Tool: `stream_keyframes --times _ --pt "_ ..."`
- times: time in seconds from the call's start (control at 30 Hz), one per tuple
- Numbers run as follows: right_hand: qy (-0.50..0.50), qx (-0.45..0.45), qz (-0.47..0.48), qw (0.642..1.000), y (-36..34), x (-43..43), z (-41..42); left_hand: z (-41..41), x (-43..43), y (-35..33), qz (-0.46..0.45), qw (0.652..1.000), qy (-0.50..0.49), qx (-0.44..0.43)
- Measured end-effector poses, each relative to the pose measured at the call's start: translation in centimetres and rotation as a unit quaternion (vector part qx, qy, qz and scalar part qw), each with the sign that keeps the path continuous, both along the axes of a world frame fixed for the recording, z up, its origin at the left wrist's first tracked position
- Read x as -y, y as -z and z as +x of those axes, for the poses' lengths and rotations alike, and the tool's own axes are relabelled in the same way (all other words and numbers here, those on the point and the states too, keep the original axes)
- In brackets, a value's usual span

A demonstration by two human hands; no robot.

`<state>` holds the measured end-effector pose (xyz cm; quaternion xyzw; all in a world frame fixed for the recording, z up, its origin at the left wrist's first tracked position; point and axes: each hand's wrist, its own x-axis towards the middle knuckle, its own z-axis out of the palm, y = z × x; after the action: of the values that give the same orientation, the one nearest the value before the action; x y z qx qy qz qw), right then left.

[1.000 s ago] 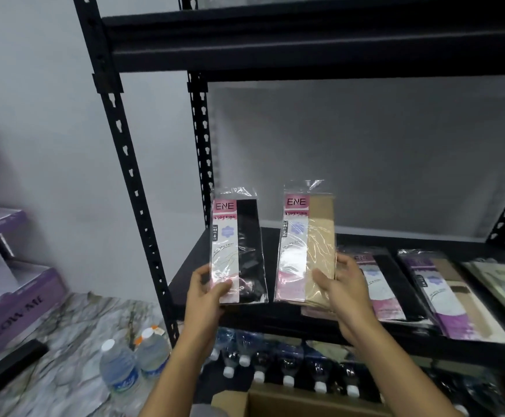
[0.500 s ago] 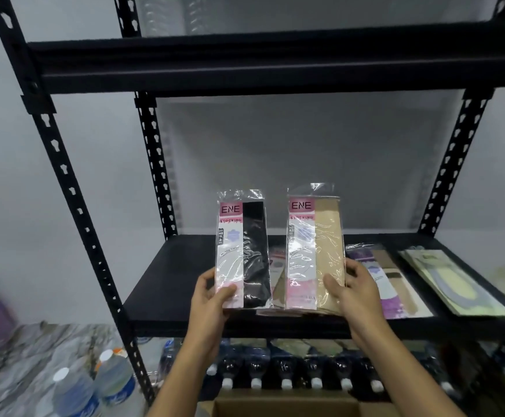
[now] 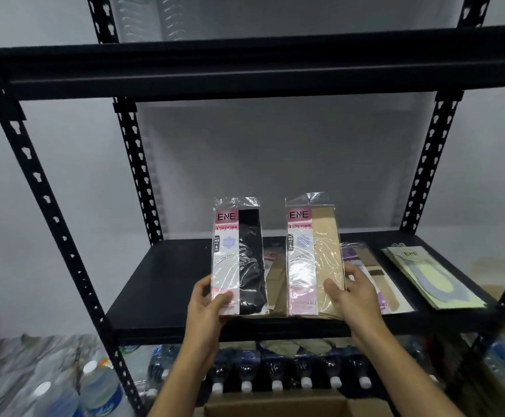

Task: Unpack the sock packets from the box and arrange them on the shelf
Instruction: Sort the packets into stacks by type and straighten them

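A person is holding two sock packets upright over the front edge of a black metal shelf point(image 3: 160, 284). The left hand point(image 3: 206, 305) is gripping the bottom of a black sock packet point(image 3: 239, 257). The right hand point(image 3: 353, 296) is gripping the bottom of a beige sock packet point(image 3: 316, 257) just beside it. More packets point(image 3: 425, 275) are lying flat toward the shelf's right edge. A cardboard box point(image 3: 275, 406) is sitting below.

On black metal shelf point(image 3: 160, 284), lying flat: beige packet point(image 3: 275, 284) mid-board, purple-labelled packet point(image 3: 394, 297) just right, yellow-green packets point(image 3: 428, 275) far right.
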<state>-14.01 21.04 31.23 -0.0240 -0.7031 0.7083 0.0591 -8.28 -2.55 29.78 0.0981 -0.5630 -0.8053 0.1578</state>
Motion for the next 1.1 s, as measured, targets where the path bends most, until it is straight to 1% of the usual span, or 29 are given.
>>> stream_keyframes --times 0.2,0.43,0.6,0.8,1.0,1.1 --pt "-0.002 0.024 0.031 0.999 0.6 1.5 -1.2 0.2 1.2 0.8 0.013 1.0 -0.012 0.012" --pt "-0.021 0.095 0.088 0.991 1.9 5.7 -4.8 1.7 3.7 1.7 0.022 0.999 -0.037 0.026" --pt "-0.012 0.079 0.184 0.98 2.0 8.2 -6.5 3.3 5.7 2.2 0.032 0.997 -0.061 0.027" --pt "-0.01 0.075 0.339 0.938 3.0 9.0 -8.5 3.7 7.2 3.0 0.029 0.995 -0.088 0.037" --pt "0.001 0.072 0.459 0.886 4.0 8.9 -9.0 3.3 7.1 3.2 0.018 0.996 -0.08 0.038" --pt "-0.005 0.069 0.498 0.864 4.1 9.1 -9.2 3.1 6.9 3.4 0.012 0.997 -0.07 0.039"
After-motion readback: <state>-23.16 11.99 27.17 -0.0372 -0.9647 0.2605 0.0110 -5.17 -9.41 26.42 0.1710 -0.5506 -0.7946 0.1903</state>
